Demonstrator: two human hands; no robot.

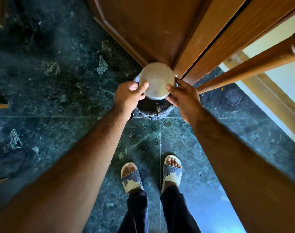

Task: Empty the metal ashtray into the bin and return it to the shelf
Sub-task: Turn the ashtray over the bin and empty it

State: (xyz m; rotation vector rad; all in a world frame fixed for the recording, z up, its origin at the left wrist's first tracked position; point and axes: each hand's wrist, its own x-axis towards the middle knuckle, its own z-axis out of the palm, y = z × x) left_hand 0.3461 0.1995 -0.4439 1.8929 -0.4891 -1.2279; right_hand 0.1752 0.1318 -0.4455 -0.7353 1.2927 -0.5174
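Observation:
The round metal ashtray (156, 80) is turned upside down, its flat dull base facing me. It hangs directly over the small bin (153, 110), which has a black liner and stands on the floor by the door. My left hand (129, 96) grips the ashtray's left rim, thumb on the base. My right hand (183, 96) grips its right rim the same way. Pale specks lie inside the bin's dark liner below the ashtray. No shelf is in view.
A brown wooden door (153, 27) and its frame (210, 41) rise right behind the bin. A wooden rail or pole (247, 68) slants in from the right. Dark green marble floor (51, 73) spreads around. My feet in slippers (151, 175) stand just short of the bin.

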